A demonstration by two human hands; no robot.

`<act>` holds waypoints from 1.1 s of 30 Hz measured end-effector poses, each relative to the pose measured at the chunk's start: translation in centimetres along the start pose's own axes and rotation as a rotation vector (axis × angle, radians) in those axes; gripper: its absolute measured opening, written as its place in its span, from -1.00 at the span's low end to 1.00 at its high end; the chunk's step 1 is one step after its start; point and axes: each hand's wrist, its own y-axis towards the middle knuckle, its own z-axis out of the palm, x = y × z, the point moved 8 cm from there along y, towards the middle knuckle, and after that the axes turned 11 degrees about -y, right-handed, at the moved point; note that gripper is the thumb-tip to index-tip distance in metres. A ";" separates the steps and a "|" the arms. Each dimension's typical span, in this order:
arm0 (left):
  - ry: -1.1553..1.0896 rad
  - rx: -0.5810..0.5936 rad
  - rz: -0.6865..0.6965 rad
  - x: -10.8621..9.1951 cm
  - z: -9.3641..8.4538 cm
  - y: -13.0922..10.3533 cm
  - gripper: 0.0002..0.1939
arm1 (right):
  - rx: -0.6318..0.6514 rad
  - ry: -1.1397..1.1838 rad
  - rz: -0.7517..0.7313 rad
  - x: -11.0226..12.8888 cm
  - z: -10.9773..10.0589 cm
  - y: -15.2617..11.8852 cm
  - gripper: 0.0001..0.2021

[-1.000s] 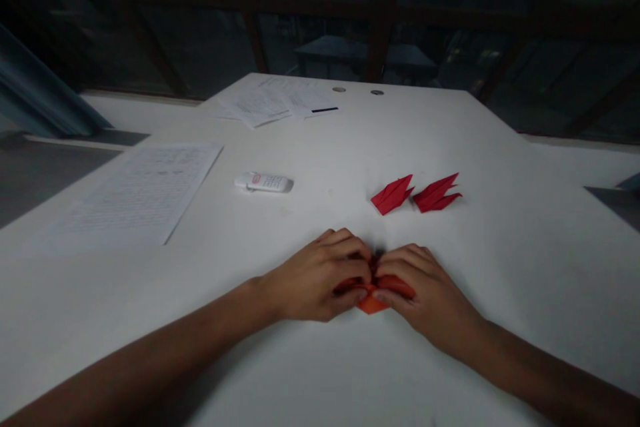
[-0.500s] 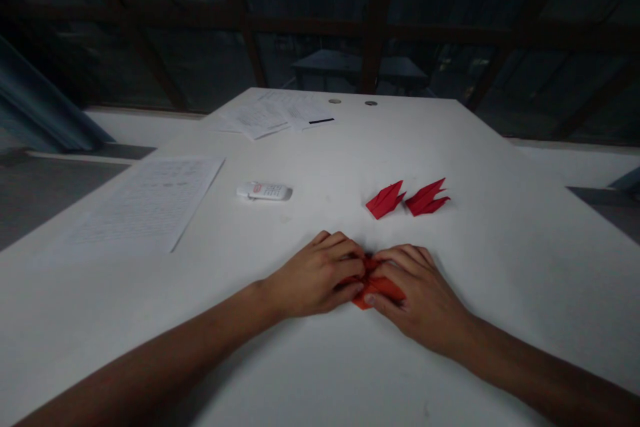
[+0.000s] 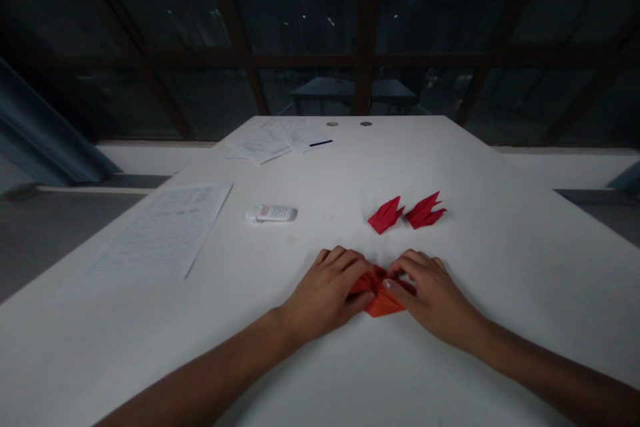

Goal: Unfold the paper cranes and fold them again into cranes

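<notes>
Both hands (image 3: 380,280) grip a folded orange paper (image 3: 384,307) on a white table

A dark window (image 3: 300,27) with brown frames spans the far side, bright light streaks showing in its panes. In front of it spreads the white table (image 3: 320,373), its far edge narrow in view. A blue curtain (image 3: 45,127) hangs at the far left.

On the table's left side lies a large printed sheet (image 3: 160,233); several loose papers (image 3: 265,140) overlap at the far left.

The left hand (image 3: 325,300) is narrowed over the left part of the folded orange paper, its fingers bent and its thumb on the near side. The right hand (image 3: 435,300) pinches the right part, thumb and fingers drawn close together. The paper lies at the near middle of the table, partly hidden by the fingers.

Just beyond the right hand sit two small red folded pieces, a left one (image 3: 385,215) and a right one (image 3: 425,212), both with pointed tips. A white bottle (image 3: 273,213) with printing lies on its side farther left. A thin black strip (image 3: 321,143) rests by the loose papers, and two round discs (image 3: 366,124) are near the far edge.
</notes>
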 end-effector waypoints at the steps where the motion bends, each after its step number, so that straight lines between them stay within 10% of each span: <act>1: 0.010 0.010 0.010 -0.1 0.1 0.0 -0.75 | 0.006 0.005 0.005 0.0 0.0 0.0 -0.96; 7: 0.042 0.021 0.027 0.0 0.3 0.0 -0.83 | 0.015 0.039 0.026 0.1 0.0 0.1 -0.94; 22: -0.100 -0.144 -0.099 1.6 -1.2 -0.2 -0.26 | -0.097 0.230 -0.196 1.5 -0.8 -0.8 -0.90; 33: 0.141 -0.308 0.286 -1.5 -3.0 -1.0 -0.50 | -0.509 0.045 -0.701 4.5 -3.6 -3.3 -0.79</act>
